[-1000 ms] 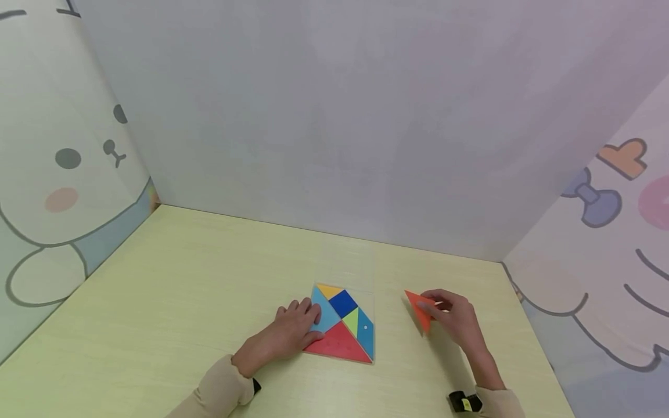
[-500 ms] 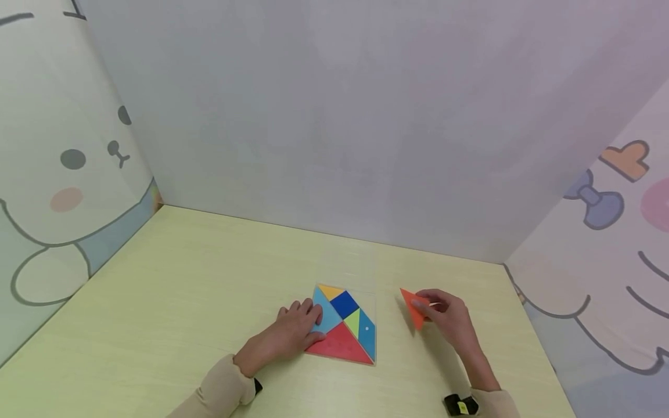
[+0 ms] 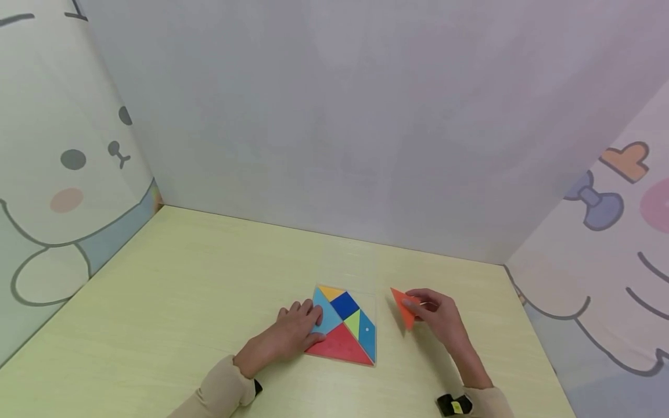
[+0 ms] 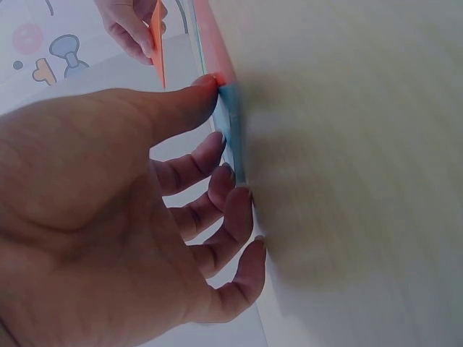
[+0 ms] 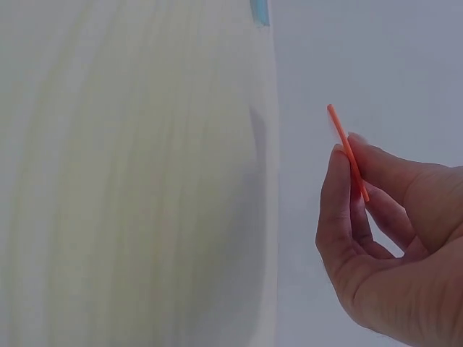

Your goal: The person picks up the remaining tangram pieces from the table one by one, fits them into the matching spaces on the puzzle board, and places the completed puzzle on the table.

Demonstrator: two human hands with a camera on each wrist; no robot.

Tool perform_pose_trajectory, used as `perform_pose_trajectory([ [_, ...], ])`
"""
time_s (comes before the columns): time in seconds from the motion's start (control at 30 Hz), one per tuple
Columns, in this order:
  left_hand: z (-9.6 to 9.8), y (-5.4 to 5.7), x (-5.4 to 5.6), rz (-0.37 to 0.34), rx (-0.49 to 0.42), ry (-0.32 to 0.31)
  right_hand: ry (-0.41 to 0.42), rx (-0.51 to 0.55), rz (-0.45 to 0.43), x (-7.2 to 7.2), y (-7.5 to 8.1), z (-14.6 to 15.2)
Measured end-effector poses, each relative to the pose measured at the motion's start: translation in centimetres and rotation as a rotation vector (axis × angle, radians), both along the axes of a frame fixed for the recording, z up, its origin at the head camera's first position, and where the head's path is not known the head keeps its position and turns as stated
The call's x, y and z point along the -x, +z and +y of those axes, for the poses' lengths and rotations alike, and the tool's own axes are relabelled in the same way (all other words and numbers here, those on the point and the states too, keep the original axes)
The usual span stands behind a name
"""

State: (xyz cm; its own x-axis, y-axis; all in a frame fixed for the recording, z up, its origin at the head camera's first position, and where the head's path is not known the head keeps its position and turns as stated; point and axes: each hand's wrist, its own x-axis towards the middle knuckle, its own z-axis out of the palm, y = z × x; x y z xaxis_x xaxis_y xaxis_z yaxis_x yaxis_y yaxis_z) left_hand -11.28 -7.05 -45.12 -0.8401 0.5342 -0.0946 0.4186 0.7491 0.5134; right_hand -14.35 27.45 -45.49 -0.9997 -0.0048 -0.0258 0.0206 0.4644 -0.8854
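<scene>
In the head view, a tangram's pieces lie together in a clear tray (image 3: 368,303): a red triangle (image 3: 341,345), a light blue triangle (image 3: 326,315), a dark blue square (image 3: 344,305), a yellow piece (image 3: 331,291), a lime triangle (image 3: 352,323) and a teal piece (image 3: 367,335). The tray's upper right corner holds no piece. My left hand (image 3: 290,333) rests at its left edge, fingertips over the light blue triangle and thumb on the red one. To the right, my right hand (image 3: 441,313) pinches an orange triangle (image 3: 401,305) between thumb and fingers, raised above the table and tilted.
A faint clear sheet (image 3: 346,261) lies on the pale wooden table (image 3: 219,273) just beyond the tangram. A plain grey wall (image 3: 334,128) closes off the back, and cartoon-printed panels (image 3: 42,174) stand at both sides.
My right hand has carried the orange triangle a little to the left, closer to the tray. The left hand keeps its place on the tangram's left edge.
</scene>
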Motion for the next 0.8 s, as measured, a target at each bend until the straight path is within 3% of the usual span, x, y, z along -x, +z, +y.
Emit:
perform_pose_trajectory([
  [0.33, 0.1, -0.4, 0.1, 0.005, 0.014, 0.002, 0.018, -0.013, -0.012, 0.4, -0.4, -1.0],
  [0.8, 0.1, -0.2, 0.1, 0.007, 0.019, 0.008, 0.063, -0.052, -0.01, 1.2, -0.6, -2.7],
])
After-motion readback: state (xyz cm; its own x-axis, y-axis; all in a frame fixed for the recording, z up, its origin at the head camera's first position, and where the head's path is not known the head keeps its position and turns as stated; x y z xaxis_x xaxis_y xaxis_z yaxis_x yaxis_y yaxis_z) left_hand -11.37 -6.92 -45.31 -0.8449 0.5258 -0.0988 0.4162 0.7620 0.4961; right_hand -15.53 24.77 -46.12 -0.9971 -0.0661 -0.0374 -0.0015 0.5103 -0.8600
